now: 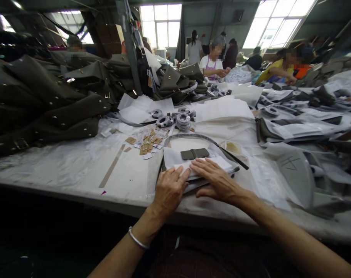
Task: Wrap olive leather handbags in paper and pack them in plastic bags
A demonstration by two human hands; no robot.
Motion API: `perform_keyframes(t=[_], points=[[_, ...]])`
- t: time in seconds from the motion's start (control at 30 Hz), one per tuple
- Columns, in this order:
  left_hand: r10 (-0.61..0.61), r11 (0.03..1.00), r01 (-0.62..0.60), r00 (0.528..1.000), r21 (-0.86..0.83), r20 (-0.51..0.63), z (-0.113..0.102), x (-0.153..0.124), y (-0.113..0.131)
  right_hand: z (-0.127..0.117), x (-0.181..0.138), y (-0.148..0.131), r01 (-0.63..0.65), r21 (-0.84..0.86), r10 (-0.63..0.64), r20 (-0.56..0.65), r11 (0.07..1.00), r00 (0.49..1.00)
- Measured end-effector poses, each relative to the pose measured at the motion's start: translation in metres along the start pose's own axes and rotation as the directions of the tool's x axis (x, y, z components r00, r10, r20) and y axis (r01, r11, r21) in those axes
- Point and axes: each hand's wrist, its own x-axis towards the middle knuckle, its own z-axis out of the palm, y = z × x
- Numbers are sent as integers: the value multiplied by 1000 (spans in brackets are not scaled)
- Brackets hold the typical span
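Before me at the table's front edge lies a flat bag, its dark handle [194, 136] arching away from me. White wrapping paper [221, 164] covers much of it, and a dark olive flap tab [194, 153] shows above the paper. My right hand [214, 179] lies on the paper, fingers stretched out and thumb apart. My left hand [171, 187] rests on the near left part of the paper, fingers slightly bent and holding nothing. Both hands are close together and press down. The bag's near side is partly hidden beneath them.
Cardboard hang tags [149, 142] lie to the left, with wrapped strap coils [183, 121] behind. Stacked white sheets [224, 109] sit further back. Olive bags [48, 104] are heaped at left, paper-wrapped pieces [305, 123] at right. Several people work beyond the table.
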Motion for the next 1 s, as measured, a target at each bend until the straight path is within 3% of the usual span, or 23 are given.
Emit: perform_keyframes(t=[0.1,0.27,0.47,0.63,0.83,1.0], points=[[40,998,-38,999,-46,37,-7,0,-3,13,2,-10,-2,21,2,16,1000,1000],[149,988,-144,981,-48,125,-19,-1,-21,26,1,-13,-46,6,46,-56,999,997],[231,972,-233,969,16,84,-17,1,-33,25,2,-14,-70,1,70,-50,998,996],[233,972,-235,969,4,83,-10,-1,-35,23,2,-12,-66,18,66,-19,998,998],[163,985,-164,986,-57,-34,12,-10,-38,22,7,-10,-68,31,67,41,997,997],[128,991,-130,987,-15,-94,18,-14,-32,31,12,-11,-113,31,114,-59,993,992]])
